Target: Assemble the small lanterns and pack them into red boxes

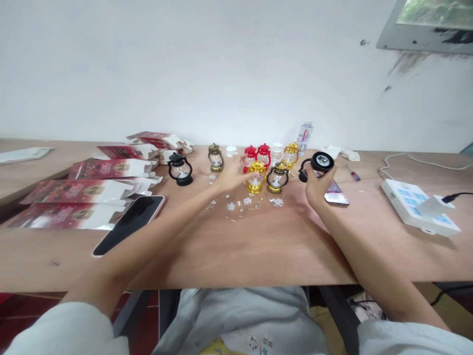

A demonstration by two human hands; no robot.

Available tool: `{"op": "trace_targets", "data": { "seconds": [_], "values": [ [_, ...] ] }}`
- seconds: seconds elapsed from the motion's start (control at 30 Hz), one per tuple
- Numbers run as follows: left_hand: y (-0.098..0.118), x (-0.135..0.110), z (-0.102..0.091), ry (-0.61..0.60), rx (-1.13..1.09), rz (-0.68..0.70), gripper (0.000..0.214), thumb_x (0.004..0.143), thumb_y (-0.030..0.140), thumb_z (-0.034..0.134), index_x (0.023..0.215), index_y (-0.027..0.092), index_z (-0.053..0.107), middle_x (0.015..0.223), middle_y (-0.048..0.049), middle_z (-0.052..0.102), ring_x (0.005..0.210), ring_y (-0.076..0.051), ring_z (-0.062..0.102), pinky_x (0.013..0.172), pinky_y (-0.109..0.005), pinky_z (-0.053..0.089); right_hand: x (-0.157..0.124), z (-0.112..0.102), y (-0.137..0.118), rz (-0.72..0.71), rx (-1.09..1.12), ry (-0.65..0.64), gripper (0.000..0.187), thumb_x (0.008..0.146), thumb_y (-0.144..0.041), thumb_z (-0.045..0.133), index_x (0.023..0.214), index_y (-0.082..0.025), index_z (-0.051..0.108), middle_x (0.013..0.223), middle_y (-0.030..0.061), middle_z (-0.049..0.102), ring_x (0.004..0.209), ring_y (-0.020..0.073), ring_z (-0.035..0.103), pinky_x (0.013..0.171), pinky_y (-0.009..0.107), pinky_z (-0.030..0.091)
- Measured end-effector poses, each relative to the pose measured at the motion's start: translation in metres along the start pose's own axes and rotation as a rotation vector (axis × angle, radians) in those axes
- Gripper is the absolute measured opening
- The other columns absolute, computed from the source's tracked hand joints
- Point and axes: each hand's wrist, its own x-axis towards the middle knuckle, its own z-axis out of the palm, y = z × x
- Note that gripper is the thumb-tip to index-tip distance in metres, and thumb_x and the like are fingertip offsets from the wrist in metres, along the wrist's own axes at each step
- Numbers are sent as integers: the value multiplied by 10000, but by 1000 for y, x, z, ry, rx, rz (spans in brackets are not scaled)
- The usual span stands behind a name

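Fronting a white wall [192,69], the wooden table [244,259] underlies a spread left hand [234,173]; the right [318,186] grips a lantern [322,159].

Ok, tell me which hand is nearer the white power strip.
Right. The right hand, holding a black miniature lantern, is left of the white power strip; the left hand is farther left, by the front gold lantern.

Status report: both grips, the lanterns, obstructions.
Right grip holding black round-based lantern, base facing camera. Left grip at shiny gold clear-globed lantern, contact unclear. Small white pieces scattered in front.
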Motion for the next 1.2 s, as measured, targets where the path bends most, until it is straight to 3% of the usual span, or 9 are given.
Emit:
{"op": "trace_targets", "data": {
  "seconds": [0.1,0.2,0.3,0.37,0.43,0.53,0.77,0.93,1.2],
  "values": [
    [-2,3,-44,195,205,4,572,776,446,581,1251,158,444,1322,-142,474,1239,-308,403,1073,-443,278,1,0,0,-2,25,20,480,719,-478,656,1050,-185,469,1052,62,592,954,200,574,899,390,430],
    [-19,6,-90,348,395,-180,688,682,431,653,1278,175,423,1357,-149,417,1288,-376,311,1086,-490,232,1,0,0,-22,71,54,531,728,-494,648,1108,-186,442,1143,88,576,1073,212,557,966,386,404],
    [-48,4,-119,263,517,-423,788,587,417,715,1270,143,434,1333,-188,441,1287,-440,296,1050,-559,250,1,2,2,-38,77,74,584,721,-495,656,1152,-183,416,1212,110,556,1157,218,524,1017,390,373],
    [-68,0,-126,118,512,-517,684,588,395,705,1192,142,507,1227,-170,548,1194,-414,433,997,-523,335,0,3,2,-42,90,63,596,716,-501,660,1155,-181,414,1236,116,548,1168,222,524,1019,397,376],
    [-84,-4,-128,22,476,-489,489,618,329,672,1066,153,584,1096,-124,634,1073,-344,550,945,-428,404,-3,3,1,-45,104,45,597,706,-503,670,1142,-179,422,1234,118,551,1163,230,529,1011,405,386],
    [-90,-9,-129,45,519,-398,291,627,245,645,911,185,637,972,-80,682,994,-304,598,895,-371,432,-7,2,-3,-44,89,17,577,711,-501,666,1128,-181,427,1181,107,571,1147,240,537,1005,423,390],
    [-41,-5,-133,223,495,-208,342,695,305,642,1022,205,631,935,-79,693,920,-285,620,802,-365,453,-12,3,-8,-65,137,-4,542,702,-478,681,1087,-180,442,1141,94,560,1102,227,550,1003,421,395],
    [-14,0,-104,90,328,-74,338,682,319,682,989,186,638,890,-51,700,849,-226,640,756,-301,450,-23,2,-7,-173,204,-82,541,667,-496,700,1037,-175,469,1029,90,593,1026,238,589,984,461,411],
    [2,0,-48,-80,358,13,305,742,296,643,1032,210,602,964,-36,689,878,-205,629,739,-273,447,-58,-4,-17,-378,258,-409,437,648,-429,728,968,-198,541,925,89,654,900,254,640,875,461,493]
  ]
}}
